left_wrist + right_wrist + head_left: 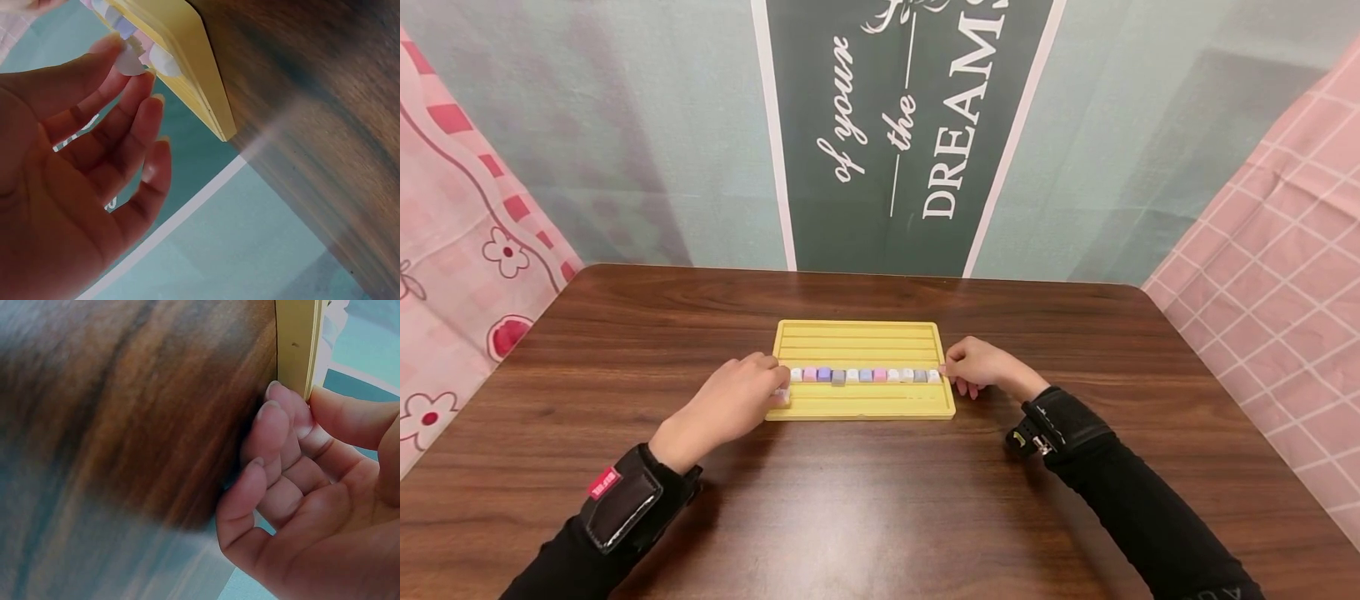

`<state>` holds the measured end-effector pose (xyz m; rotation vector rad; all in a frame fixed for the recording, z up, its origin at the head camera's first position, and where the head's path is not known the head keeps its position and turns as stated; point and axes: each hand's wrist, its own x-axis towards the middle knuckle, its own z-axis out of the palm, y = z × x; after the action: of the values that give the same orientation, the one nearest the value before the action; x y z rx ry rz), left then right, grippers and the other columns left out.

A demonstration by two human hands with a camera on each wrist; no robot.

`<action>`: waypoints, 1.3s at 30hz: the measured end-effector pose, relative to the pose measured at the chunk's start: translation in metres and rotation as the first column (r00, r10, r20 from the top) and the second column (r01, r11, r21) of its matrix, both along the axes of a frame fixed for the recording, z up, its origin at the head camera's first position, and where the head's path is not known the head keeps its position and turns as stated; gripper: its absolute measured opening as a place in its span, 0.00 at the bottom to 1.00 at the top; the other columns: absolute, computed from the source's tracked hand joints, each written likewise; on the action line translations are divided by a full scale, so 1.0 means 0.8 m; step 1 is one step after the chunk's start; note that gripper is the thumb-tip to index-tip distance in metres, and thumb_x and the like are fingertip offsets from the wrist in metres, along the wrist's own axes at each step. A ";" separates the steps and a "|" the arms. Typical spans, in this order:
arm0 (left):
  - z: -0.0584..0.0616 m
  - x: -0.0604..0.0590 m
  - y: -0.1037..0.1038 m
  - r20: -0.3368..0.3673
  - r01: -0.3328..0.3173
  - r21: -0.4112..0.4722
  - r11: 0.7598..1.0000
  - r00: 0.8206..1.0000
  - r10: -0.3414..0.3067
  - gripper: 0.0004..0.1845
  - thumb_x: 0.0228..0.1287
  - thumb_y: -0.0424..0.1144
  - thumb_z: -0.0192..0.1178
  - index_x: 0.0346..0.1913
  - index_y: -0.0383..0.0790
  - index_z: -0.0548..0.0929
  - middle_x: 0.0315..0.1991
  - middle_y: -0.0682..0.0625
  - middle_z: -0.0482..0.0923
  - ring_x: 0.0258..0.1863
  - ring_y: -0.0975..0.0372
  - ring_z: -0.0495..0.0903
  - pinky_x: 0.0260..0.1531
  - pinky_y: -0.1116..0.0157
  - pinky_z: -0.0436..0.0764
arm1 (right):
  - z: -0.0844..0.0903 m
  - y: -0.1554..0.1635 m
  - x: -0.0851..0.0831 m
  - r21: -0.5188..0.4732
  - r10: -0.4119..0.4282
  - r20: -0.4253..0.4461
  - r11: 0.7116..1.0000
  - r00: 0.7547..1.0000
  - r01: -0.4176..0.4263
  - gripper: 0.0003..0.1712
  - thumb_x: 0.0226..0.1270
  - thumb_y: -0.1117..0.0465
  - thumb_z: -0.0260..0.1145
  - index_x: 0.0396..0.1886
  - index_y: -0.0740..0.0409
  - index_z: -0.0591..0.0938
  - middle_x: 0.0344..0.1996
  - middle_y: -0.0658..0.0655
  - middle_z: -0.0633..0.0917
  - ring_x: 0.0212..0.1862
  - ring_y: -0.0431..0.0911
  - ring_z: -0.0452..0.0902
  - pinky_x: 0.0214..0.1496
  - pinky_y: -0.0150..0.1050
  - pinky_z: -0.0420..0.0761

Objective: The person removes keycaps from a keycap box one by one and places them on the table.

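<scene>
A yellow ridged tray lies on the table with a row of pastel keycaps along one of its channels, in white, pink, purple and grey. At the tray's left end my left hand pinches a pale keycap between thumb and fingertips, just in front of the row's left end. My right hand grips the tray's right edge, thumb at the rim and the other fingers curled beside its side wall, as the right wrist view shows. Part of the row's left end is hidden by the left hand.
The brown wooden table extends around the tray on all sides. Behind it hangs a grey-green cloth with a dark lettered panel. Pink patterned cloths hang at left and right.
</scene>
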<state>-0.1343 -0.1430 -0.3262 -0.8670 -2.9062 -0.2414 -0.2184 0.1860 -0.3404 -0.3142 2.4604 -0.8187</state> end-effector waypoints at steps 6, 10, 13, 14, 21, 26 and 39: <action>0.001 0.008 0.004 -0.006 0.004 -0.042 0.999 1.000 -0.004 0.06 0.53 0.33 0.68 0.28 0.39 0.79 0.24 0.51 0.72 0.28 0.57 0.73 0.23 0.62 0.70 | 0.001 0.000 0.000 -0.005 0.004 -0.001 1.000 1.000 -0.004 0.18 0.69 0.62 0.57 0.18 0.63 0.74 0.12 0.54 0.74 0.13 0.42 0.69 0.18 0.33 0.65; 0.001 0.012 0.007 -0.006 0.007 -0.063 0.998 1.000 -0.008 0.06 0.52 0.32 0.69 0.29 0.39 0.79 0.24 0.51 0.73 0.28 0.58 0.74 0.23 0.62 0.70 | 0.001 0.001 0.001 -0.004 0.002 -0.001 1.000 1.000 -0.002 0.18 0.69 0.62 0.57 0.18 0.63 0.74 0.11 0.54 0.74 0.13 0.42 0.69 0.17 0.32 0.65; 0.001 0.016 0.008 -0.007 0.014 -0.071 0.997 1.000 -0.014 0.07 0.51 0.32 0.69 0.28 0.39 0.79 0.24 0.51 0.73 0.28 0.58 0.74 0.23 0.63 0.70 | 0.000 0.001 0.000 -0.006 0.000 0.002 1.000 1.000 0.000 0.18 0.69 0.62 0.57 0.18 0.63 0.74 0.12 0.54 0.74 0.13 0.42 0.69 0.17 0.32 0.65; 0.001 0.017 0.008 -0.008 0.016 -0.071 0.997 1.000 -0.016 0.07 0.50 0.32 0.69 0.27 0.39 0.79 0.24 0.51 0.73 0.27 0.58 0.74 0.23 0.63 0.70 | 0.000 0.001 0.000 -0.006 -0.001 0.003 1.000 1.000 0.001 0.18 0.69 0.62 0.56 0.18 0.63 0.74 0.12 0.54 0.74 0.13 0.42 0.69 0.17 0.32 0.65; -0.001 0.025 0.009 -0.001 0.026 -0.079 0.997 1.000 -0.027 0.09 0.49 0.32 0.69 0.25 0.41 0.77 0.22 0.53 0.72 0.27 0.58 0.73 0.22 0.63 0.68 | -0.001 0.002 0.000 -0.009 -0.004 0.013 1.000 1.000 0.004 0.18 0.70 0.62 0.56 0.18 0.63 0.74 0.12 0.54 0.74 0.13 0.42 0.69 0.17 0.32 0.65; -0.004 0.031 0.008 0.019 0.018 -0.091 0.996 1.000 -0.016 0.08 0.48 0.31 0.69 0.25 0.40 0.78 0.22 0.53 0.72 0.26 0.59 0.72 0.22 0.65 0.66 | -0.001 0.002 0.001 -0.009 -0.004 0.010 1.000 1.000 0.004 0.18 0.70 0.62 0.56 0.18 0.63 0.74 0.12 0.54 0.74 0.13 0.42 0.69 0.17 0.32 0.65; -0.013 0.036 0.003 -0.012 0.035 -0.098 0.995 0.999 -0.036 0.11 0.45 0.32 0.70 0.23 0.43 0.75 0.22 0.53 0.71 0.26 0.58 0.72 0.22 0.64 0.67 | -0.001 0.003 0.001 -0.038 0.000 0.005 0.999 1.000 0.000 0.18 0.69 0.63 0.56 0.18 0.63 0.73 0.12 0.55 0.74 0.13 0.42 0.69 0.17 0.33 0.67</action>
<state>-0.1052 -0.1408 -0.3363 -0.9312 -2.9130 -0.0956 -0.2177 0.1882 -0.3416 -0.3254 2.4423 -0.8659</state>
